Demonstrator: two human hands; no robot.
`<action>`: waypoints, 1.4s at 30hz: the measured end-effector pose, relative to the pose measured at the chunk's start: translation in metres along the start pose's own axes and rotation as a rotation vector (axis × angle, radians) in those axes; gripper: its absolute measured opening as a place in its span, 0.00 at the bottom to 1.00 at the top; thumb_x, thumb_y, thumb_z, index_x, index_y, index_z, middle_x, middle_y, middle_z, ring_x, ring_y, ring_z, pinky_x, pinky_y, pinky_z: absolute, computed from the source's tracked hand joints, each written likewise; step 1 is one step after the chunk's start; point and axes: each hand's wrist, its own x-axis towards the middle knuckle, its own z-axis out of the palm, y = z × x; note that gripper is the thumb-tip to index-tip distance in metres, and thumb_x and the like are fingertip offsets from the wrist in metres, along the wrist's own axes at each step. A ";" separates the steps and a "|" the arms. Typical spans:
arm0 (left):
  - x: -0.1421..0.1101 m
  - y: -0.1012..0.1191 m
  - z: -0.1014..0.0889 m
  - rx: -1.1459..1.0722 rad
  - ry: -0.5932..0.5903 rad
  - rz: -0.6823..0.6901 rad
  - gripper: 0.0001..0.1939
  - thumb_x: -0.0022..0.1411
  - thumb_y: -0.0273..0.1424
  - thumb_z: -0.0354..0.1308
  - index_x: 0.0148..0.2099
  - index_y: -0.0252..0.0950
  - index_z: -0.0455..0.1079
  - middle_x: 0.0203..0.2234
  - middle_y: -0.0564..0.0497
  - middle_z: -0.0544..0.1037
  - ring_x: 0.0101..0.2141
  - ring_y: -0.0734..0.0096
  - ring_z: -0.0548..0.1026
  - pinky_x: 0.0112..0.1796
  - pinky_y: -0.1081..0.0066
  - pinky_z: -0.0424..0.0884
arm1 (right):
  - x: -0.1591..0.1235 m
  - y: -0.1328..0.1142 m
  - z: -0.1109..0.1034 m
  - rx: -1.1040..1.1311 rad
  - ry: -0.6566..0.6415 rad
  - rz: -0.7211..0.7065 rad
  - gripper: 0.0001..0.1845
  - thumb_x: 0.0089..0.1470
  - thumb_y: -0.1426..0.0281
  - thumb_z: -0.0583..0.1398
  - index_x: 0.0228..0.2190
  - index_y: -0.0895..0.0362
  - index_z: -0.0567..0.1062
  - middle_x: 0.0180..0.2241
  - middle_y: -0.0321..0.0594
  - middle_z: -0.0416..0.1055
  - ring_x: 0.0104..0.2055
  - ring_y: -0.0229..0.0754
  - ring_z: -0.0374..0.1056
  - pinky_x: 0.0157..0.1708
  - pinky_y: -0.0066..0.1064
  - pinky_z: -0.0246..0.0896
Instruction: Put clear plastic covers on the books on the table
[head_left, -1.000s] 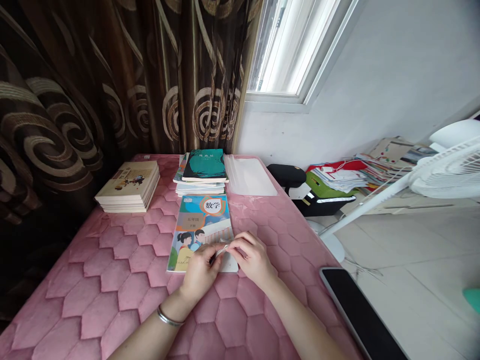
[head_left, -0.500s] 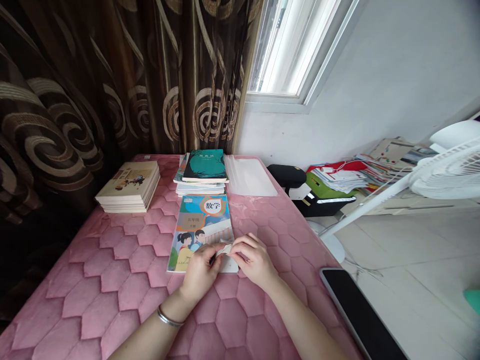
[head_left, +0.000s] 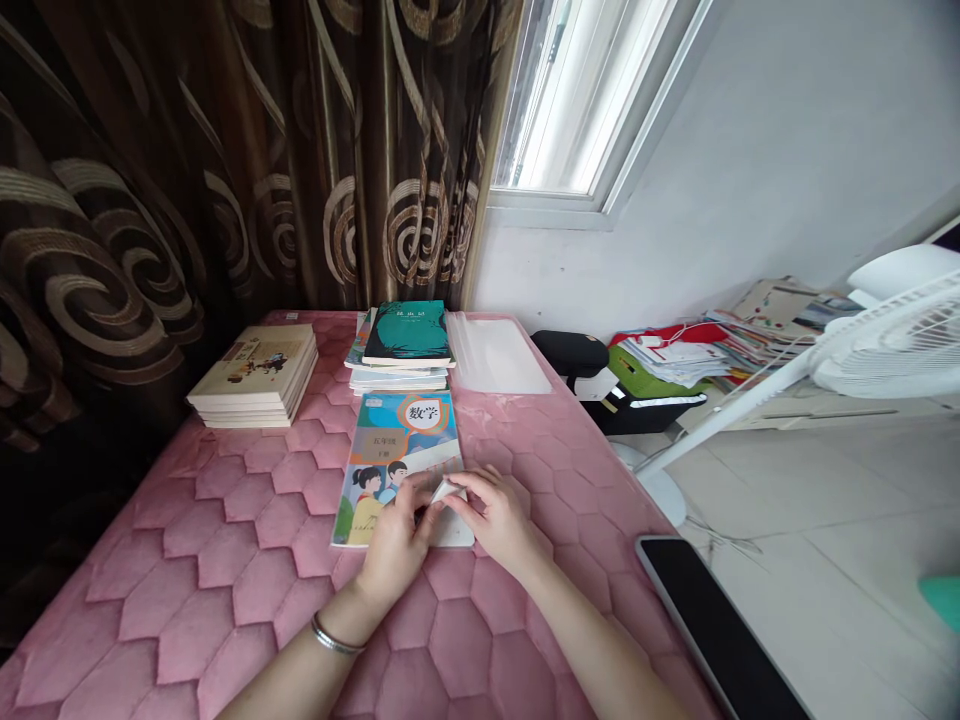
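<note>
Above the lower right part of a colourful textbook (head_left: pixel 367 495), my left hand (head_left: pixel 397 540) and my right hand (head_left: pixel 499 515) meet fingertip to fingertip. Between them is a small white piece (head_left: pixel 445 491) that looks like folded paper, pinched by thumb and fingers from both sides. My fingers hide part of it, so its exact kind is unclear. The textbook lies face up, its cover showing two cartoon children and Chinese characters. A silver bracelet circles my left wrist.
Behind the textbook is a book stack with a teal book (head_left: pixel 409 330) on top, beside clear plastic sheets (head_left: pixel 499 355). More books (head_left: pixel 255 375) are piled at left on the pink quilted cover (head_left: pixel 277 570). A black-screened device (head_left: pixel 720 620) and a white fan (head_left: pixel 720 420) stand right.
Both hands have stayed over the textbook. The small white piece has turned slightly and looks more compact between my fingers. The whole view has shifted a little.
</note>
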 end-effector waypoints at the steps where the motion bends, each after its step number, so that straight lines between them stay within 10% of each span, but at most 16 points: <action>1: 0.000 0.000 0.000 -0.009 -0.007 -0.004 0.10 0.65 0.31 0.51 0.48 0.38 0.66 0.36 0.49 0.80 0.38 0.68 0.79 0.38 0.69 0.73 | 0.000 0.000 0.001 0.018 0.000 0.007 0.04 0.57 0.68 0.59 0.36 0.51 0.74 0.33 0.38 0.76 0.35 0.43 0.70 0.40 0.37 0.65; 26: 0.002 -0.003 0.002 -0.049 -0.010 -0.143 0.11 0.62 0.37 0.53 0.34 0.36 0.72 0.26 0.53 0.78 0.27 0.71 0.74 0.29 0.75 0.67 | 0.003 0.003 -0.008 0.249 -0.009 0.355 0.16 0.59 0.60 0.54 0.26 0.55 0.74 0.26 0.37 0.71 0.30 0.39 0.65 0.30 0.28 0.59; 33: 0.001 -0.003 0.002 -0.034 -0.006 -0.164 0.10 0.62 0.36 0.53 0.35 0.37 0.72 0.27 0.52 0.79 0.28 0.70 0.75 0.30 0.73 0.68 | -0.011 0.013 -0.044 0.203 -0.552 0.235 0.09 0.42 0.69 0.69 0.29 0.53 0.76 0.35 0.35 0.68 0.41 0.41 0.64 0.41 0.31 0.60; 42: 0.002 -0.003 0.000 -0.033 -0.040 -0.153 0.11 0.62 0.37 0.52 0.36 0.37 0.72 0.29 0.51 0.79 0.29 0.70 0.75 0.31 0.73 0.68 | -0.012 0.018 -0.033 0.216 -0.509 0.239 0.01 0.49 0.71 0.64 0.28 0.53 0.77 0.31 0.35 0.69 0.32 0.37 0.66 0.33 0.28 0.62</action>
